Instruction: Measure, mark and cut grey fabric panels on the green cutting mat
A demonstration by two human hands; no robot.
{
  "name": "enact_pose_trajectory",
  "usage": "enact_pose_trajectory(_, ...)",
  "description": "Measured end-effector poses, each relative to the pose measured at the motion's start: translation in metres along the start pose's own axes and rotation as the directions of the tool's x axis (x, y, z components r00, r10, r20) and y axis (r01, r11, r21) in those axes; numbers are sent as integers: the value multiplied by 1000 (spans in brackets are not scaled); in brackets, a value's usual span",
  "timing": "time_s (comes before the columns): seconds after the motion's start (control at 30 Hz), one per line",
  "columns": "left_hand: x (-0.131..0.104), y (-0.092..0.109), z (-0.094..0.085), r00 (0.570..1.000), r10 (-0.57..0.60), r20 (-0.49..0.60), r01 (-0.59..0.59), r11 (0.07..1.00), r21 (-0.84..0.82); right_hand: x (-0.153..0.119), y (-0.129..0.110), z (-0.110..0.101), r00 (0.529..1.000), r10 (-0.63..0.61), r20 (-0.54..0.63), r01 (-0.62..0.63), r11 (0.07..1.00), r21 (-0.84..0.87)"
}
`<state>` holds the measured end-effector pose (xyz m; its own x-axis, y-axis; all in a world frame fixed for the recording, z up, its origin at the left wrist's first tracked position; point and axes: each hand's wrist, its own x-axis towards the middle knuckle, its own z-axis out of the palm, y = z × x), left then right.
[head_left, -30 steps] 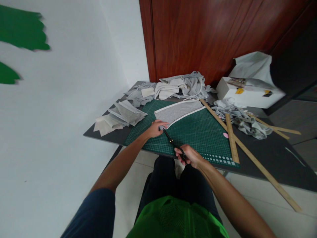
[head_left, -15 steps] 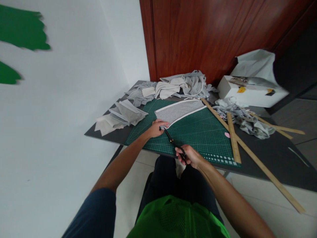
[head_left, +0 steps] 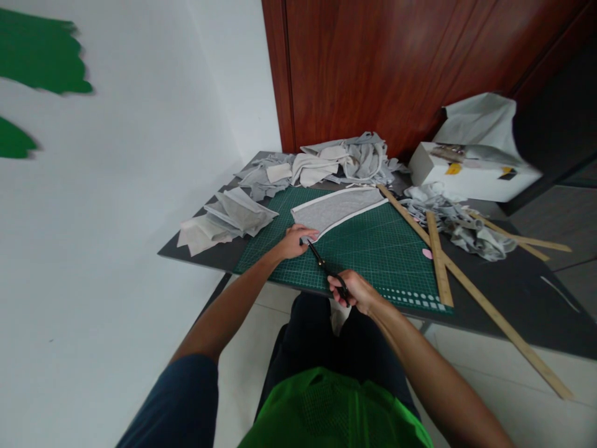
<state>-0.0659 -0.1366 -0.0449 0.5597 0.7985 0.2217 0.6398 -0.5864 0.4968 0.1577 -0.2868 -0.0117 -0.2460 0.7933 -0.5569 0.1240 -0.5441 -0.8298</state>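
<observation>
A grey fabric piece [head_left: 333, 208] with white edging lies on the green cutting mat [head_left: 368, 249]. My left hand [head_left: 295, 241] rests over its near left corner, fingers stretched towards the right on the cloth. Black scissors [head_left: 321, 262] are gripped by their handles in my right hand [head_left: 347, 289], close to the mat's front edge. Their blades point up and left and reach the fabric corner beside my left fingertips. How far apart the blades stand is too small to tell.
Folded grey and cream cloths [head_left: 237, 214] lie on the left, with a cloth heap [head_left: 345, 158] behind the mat. Wooden rulers [head_left: 485, 305], fabric scraps [head_left: 480, 236] and a white box [head_left: 471, 174] are on the right. A wall [head_left: 140, 155] borders the left side.
My right hand and the scissors have shifted very slightly left. My left hand and the fabric have hardly moved.
</observation>
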Motion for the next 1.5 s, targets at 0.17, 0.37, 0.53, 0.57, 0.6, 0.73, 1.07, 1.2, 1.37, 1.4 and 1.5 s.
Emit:
enact_pose_trajectory(0.17, 0, 1, 1, 1000, -17, 3, 17, 1000, 13, 1, -2, 2, 1000, -8, 15, 8, 1000, -11)
enact_pose_trajectory(0.37, 0, 1, 0, 1000, -18, 11, 18, 1000, 13, 3, -8, 5, 1000, 1, -12, -2, 999, -43)
enact_pose_trajectory(0.53, -1, 2, 1, 1000, -22, 7, 22, 1000, 12, 7, -8, 2, 1000, -9, -1, 9, 998, -54)
enact_pose_trajectory(0.57, -1, 2, 1, 1000, -24, 4, 24, 1000, 14, 8, -8, 2, 1000, -10, 4, 10, 999, -47)
enact_pose_trajectory(0.6, -1, 2, 1, 1000, -25, 3, 25, 1000, 16, 9, -8, 2, 1000, -13, 7, 13, 999, -43)
enact_pose_trajectory(0.73, 0, 2, 0, 999, -24, 22, 24, 1000, 7, 11, -10, 5, 1000, -11, -8, 10, 999, -50)
enact_pose_trajectory(1.07, -18, 19, 9, 909, -265, -321, 299, 953, 59, 12, -12, 6, 999, 30, -13, -30, 998, -53)
enact_pose_trajectory(1.2, -21, 18, 16, 859, -326, -395, 394, 913, 103, 12, -12, 4, 1000, 28, -1, -28, 999, -46)
enact_pose_trajectory(1.37, -14, 11, 16, 870, -333, -364, 404, 904, 138, 13, -10, 3, 999, 25, 20, -24, 1000, -19)
enact_pose_trajectory(1.4, -14, 10, 16, 878, -324, -352, 394, 907, 147, 13, -9, 2, 999, 30, 28, -29, 999, -13)
enact_pose_trajectory(1.5, -15, 12, 12, 892, -299, -340, 368, 916, 160, 12, -10, 1, 998, 42, 48, -42, 999, -2)
